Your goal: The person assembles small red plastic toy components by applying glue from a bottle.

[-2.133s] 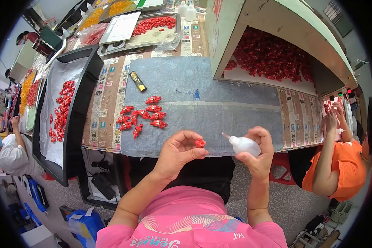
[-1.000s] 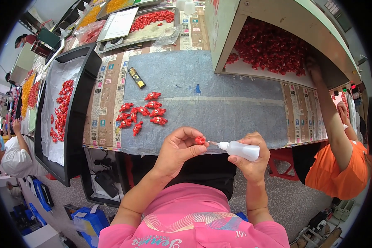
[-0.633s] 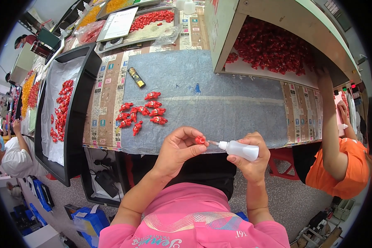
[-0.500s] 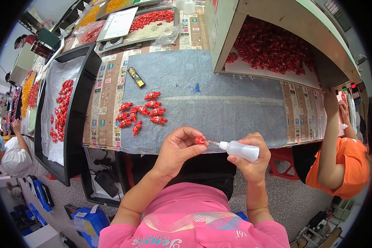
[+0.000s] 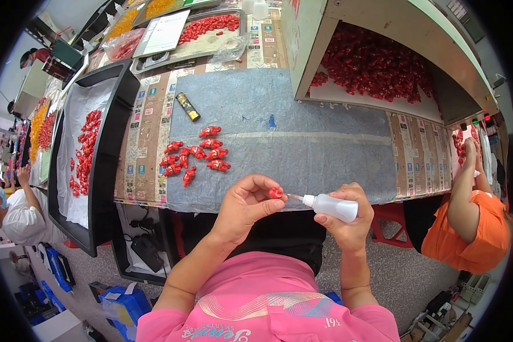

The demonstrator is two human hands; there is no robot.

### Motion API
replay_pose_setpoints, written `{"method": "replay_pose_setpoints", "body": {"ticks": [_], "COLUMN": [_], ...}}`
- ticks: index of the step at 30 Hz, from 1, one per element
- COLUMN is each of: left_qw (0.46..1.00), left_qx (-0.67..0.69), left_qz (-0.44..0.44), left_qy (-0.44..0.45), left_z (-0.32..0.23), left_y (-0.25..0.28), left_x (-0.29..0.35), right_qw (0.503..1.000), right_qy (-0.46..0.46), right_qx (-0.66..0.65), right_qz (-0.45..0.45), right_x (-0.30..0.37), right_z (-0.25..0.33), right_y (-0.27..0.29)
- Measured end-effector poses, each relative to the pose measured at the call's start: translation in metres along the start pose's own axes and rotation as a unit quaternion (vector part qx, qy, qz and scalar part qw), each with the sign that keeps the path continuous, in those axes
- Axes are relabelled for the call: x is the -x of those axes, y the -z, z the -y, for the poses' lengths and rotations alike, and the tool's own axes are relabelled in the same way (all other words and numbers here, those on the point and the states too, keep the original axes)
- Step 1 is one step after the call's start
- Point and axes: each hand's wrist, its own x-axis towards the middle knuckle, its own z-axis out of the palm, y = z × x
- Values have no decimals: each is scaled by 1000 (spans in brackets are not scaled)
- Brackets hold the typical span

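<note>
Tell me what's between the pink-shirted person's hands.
Head view: a small red piece in the left hand, then the thin nozzle of the white bottle in the right hand.

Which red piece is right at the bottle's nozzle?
The red piece pinched in the left hand, facing the white bottle in the right hand; the loose group lies apart on the blue-grey mat.

The pink shirt (image 5: 256, 285) bears 2 areas of print: pale lettering (image 5: 228, 333) low on its front, below a wavy line pattern, and a short number mark (image 5: 333, 323) toward its right. The desk's (image 5: 347, 154) brown covering (image 5: 419, 154) shows repeated small blue and pink label squares with fine print, too small to read. Faint writing on the white sheet (image 5: 161, 34) is likewise illegible.
</note>
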Motion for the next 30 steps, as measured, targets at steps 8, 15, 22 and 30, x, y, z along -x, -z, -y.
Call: {"method": "replay_pose_setpoints", "body": {"ticks": [8, 15, 22, 30], "left_qw": [1000, 1000, 1000, 1000], "left_qx": [-1, -2, -8, -10], "left_qz": [6, 9, 2, 5], "left_qy": [-9, -12, -3, -3], "left_z": [2, 1, 0, 1], "left_y": [1, 0, -2, -1], "left_x": [0, 0, 1, 0], "right_qw": [1000, 1000, 1000, 1000], "right_qy": [-2, -3, 18, 9], "right_qx": [8, 5, -5, -8], "right_qz": [4, 6, -4, -6], "right_x": [3, 5, 2, 5], "right_z": [3, 6, 7, 4], "right_y": [2, 1, -2, -4]}}
